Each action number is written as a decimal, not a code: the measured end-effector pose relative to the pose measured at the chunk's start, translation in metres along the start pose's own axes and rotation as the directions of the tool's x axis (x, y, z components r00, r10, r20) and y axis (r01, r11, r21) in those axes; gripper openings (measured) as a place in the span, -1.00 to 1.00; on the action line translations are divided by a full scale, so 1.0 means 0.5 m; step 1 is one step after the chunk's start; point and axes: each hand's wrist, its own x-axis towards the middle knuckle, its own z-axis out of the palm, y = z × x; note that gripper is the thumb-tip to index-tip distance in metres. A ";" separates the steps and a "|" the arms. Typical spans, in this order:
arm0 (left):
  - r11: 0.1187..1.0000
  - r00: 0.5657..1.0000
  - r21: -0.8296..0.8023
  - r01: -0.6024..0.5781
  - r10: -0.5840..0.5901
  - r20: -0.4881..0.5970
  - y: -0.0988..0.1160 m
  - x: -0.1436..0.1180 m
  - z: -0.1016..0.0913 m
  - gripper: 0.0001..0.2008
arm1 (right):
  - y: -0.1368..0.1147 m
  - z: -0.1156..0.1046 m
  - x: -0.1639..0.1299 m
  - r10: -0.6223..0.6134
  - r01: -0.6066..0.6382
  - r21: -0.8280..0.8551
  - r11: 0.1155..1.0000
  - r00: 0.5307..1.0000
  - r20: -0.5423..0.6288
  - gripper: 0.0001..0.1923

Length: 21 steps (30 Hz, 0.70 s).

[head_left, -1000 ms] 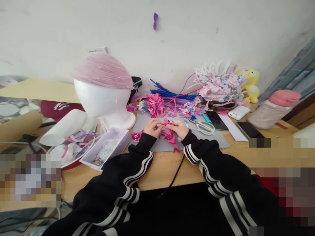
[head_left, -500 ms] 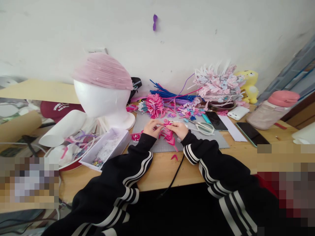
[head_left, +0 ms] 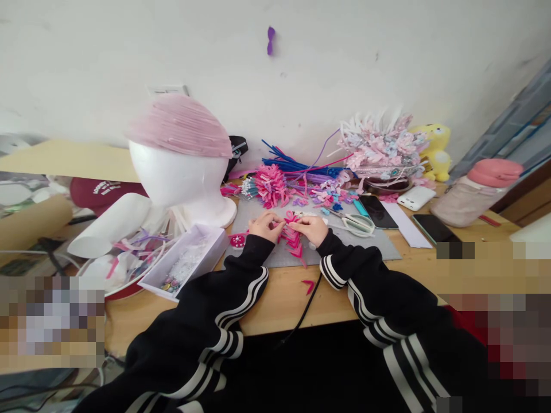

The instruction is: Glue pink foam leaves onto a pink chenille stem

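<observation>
Pale wall behind, wooden table cluttered. Leftmost: box of beads, sleeve close by; sideways elbow swing might tip it. Left hand curled, fingertips nearly together, grip unclear. Pink strand between hands, over grey mat; uneven pull could skew tiers. Loose piece beside cable (snagged cable might drag it off). Right hand pinching strand, thumb against finger. Shears farther right.
</observation>
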 end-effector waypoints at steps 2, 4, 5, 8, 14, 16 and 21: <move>0.997 1.000 -0.074 0.008 -0.007 0.015 -0.005 0.001 0.004 -0.88 | 0.000 0.001 0.000 0.009 -0.009 0.018 1.000 1.000 0.004 -0.76; 0.984 0.999 -0.174 0.038 -0.031 0.041 -0.012 0.002 0.010 -0.89 | 0.003 0.001 0.002 0.027 -0.027 0.075 0.997 1.000 0.002 -0.76; 0.972 0.997 -0.225 0.064 -0.052 0.060 -0.014 0.003 0.014 -0.89 | 0.005 0.002 0.004 0.037 -0.037 0.110 0.993 0.999 0.002 -0.76; 0.915 0.978 -0.360 0.183 -0.132 0.161 -0.019 0.001 0.025 -0.83 | 0.013 0.002 0.008 0.060 -0.061 0.186 0.981 0.998 0.013 -0.75; 0.804 0.931 -0.485 0.345 -0.225 0.288 -0.019 -0.001 0.031 -0.76 | 0.013 0.002 0.009 0.078 -0.083 0.232 0.969 0.996 0.032 -0.75; 0.783 0.927 -0.511 0.355 -0.222 0.304 -0.019 -0.001 0.031 -0.77 | 0.013 0.002 0.010 0.078 -0.080 0.251 0.965 0.997 0.017 -0.74; 0.730 0.938 -0.600 0.328 -0.173 0.302 -0.021 -0.002 0.035 -0.78 | 0.027 0.001 0.017 0.053 -0.047 0.297 0.954 0.998 -0.015 -0.73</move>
